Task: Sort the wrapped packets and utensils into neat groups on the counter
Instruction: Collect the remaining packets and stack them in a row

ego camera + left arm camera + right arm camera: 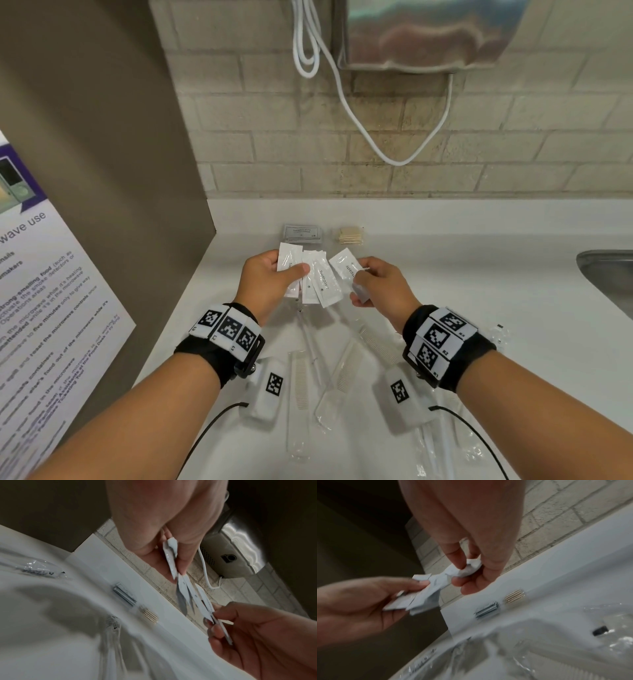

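My left hand (274,274) holds a fan of several white toothpaste packets (315,281) above the white counter (445,246), thumb pressed on top. My right hand (370,281) pinches one more white packet (344,267) at its end, just right of the fan. In the left wrist view the fan of packets (181,592) hangs from my left fingers (164,568). In the right wrist view the single packet (453,573) is crumpled between thumb and fingers. Clear-wrapped combs (346,370) and a wrapped toothbrush (310,342) lie on the counter below my hands.
A stack of grey sachets (303,233) and a small tan bundle (350,235) sit near the brick wall. A steel sink (609,274) is at the right, a brown panel (102,171) at the left. A white cable (394,150) hangs from a steel dispenser (421,34).
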`<state>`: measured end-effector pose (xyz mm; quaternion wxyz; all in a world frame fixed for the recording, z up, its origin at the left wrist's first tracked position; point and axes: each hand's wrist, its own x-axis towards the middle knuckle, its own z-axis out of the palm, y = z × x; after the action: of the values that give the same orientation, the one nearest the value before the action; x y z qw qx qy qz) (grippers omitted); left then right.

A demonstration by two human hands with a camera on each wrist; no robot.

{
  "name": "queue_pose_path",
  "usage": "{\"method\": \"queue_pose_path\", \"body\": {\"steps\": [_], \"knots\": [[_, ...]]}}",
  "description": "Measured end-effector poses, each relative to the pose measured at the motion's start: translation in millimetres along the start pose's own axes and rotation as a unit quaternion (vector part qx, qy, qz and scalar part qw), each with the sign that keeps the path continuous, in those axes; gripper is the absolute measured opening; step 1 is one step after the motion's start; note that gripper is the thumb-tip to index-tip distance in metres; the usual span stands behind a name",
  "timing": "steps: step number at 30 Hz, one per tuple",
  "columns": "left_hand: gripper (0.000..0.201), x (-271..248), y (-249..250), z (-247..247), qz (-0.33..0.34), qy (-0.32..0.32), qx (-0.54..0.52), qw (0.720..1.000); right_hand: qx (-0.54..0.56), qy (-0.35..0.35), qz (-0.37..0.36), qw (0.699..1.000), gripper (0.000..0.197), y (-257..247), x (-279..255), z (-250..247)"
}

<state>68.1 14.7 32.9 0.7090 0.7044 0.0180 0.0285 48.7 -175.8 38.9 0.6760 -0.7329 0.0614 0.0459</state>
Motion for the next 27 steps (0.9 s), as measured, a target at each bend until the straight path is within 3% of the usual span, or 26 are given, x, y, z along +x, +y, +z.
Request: {"method": "queue_pose_path", "body": {"steps": [5, 12, 15, 18, 21, 27], "knots": [[0.021, 0, -2, -4, -0.006, -0.001, 0.0, 1.0, 0.07, 0.053, -0.023, 0.996, 0.03, -3, 6, -8], [0.02, 0, -3, -5, -0.012, -0.001, 0.01, 1.0, 0.094, 0.083, -0.08, 0.989, 0.018, -16, 10, -15], [0.016, -1, -3, -4, -0.01, -0.005, 0.015, 1.0, 0.115, 0.073, -0.087, 0.987, 0.018, -21, 11, -16], [0.017, -2, -2, -1, -0.009, -0.009, 0.011, 1.0, 0.098, 0.008, -0.064, 0.993, 0.011, -21, 12, -12], [0.023, -3, 0, 1, -0.017, -0.014, -0.003, 1.0, 0.022, -0.045, -0.043, 0.998, 0.024, -13, 10, -5], [0.029, -6, 7, 5, -0.008, -0.038, -0.021, 0.999, -0.009, -0.026, -0.048, 0.998, 0.022, 0, 8, 8]]}}
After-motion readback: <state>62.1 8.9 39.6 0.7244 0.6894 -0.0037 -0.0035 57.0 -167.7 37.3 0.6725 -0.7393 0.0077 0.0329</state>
